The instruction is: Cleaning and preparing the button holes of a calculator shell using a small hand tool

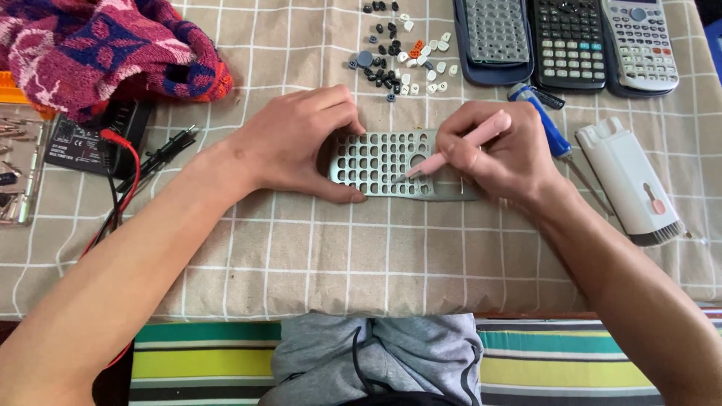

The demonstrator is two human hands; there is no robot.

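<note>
A silver calculator faceplate (383, 162) full of key holes lies flat on the checked cloth (316, 248). My left hand (301, 143) grips its left end, thumb on the near edge and fingers on the far edge. My right hand (492, 154) rests over the plate's right end and holds a pink pen-shaped tool (459, 146). The tool's tip touches the plate among the holes near its middle.
Loose black, white and orange keys (402, 56) lie in a heap behind the plate. Three calculator parts (568, 41) sit at the back right. A blue screwdriver (549, 124) and a white brush tool (632, 184) lie to the right; a multimeter (90, 135) with leads and a patterned cloth (105, 45) to the left.
</note>
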